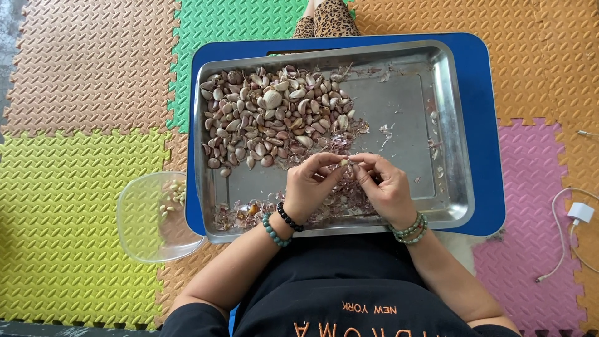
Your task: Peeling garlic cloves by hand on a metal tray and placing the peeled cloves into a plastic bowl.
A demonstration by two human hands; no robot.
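Over the near part of the steel tray (449, 125), the left hand (309, 187) and the right hand (387, 187) met, the fingers (327, 163) of both pinched on one garlic clove (344, 163). Behind the hands, a heap of unpeeled cloves (274, 115) filled the tray's far left. Purple skins (243, 215) lay along its near edge. A clear bowl (153, 218) holding a few peeled cloves (173, 196) sat just left of the tray, on the foam floor mats (81, 187).

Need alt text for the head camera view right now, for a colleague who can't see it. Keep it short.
Both hands, left hand and right hand, pinch one garlic clove between their fingers above a steel tray. A pile of unpeeled cloves fills the tray's far left, and a clear bowl with a few peeled cloves sits on the foam mat beside the tray.
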